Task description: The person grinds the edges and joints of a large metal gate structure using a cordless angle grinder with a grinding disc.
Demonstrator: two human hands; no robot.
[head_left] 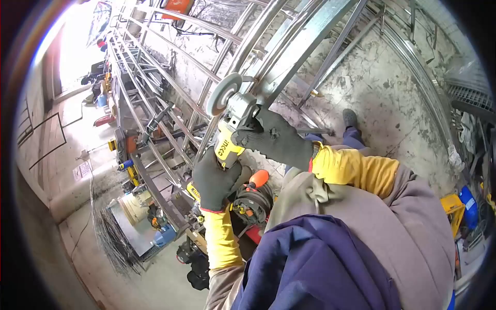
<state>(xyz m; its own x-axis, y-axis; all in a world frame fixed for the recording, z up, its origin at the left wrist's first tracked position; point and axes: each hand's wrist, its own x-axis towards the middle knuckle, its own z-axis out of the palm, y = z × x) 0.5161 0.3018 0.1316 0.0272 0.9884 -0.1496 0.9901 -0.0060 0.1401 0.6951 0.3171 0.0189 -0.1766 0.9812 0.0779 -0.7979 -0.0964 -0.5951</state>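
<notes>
A yellow and grey angle grinder (pixel 226 145) is held between my two gloved hands. My left hand (pixel 217 178), in a dark glove, wraps round the lower end of its body. Higher up, my right hand (pixel 274 137) grips it close behind the gear head. The pale round disc (pixel 223 94) sits at the upper end, edge toward the metal tubes, and overlaps them in this view. Shiny steel tubes (pixel 261 26) run up and away just beyond the disc.
A long metal frame of bars (pixel 150 85) stretches to the upper left. On the right, bent tubing (pixel 418 67) lies along the scuffed floor (pixel 372 108). Bundled thin rods (pixel 111 243) lie lower left by a blue tool (pixel 164 235). An orange object (pixel 259 179) shows below my hands.
</notes>
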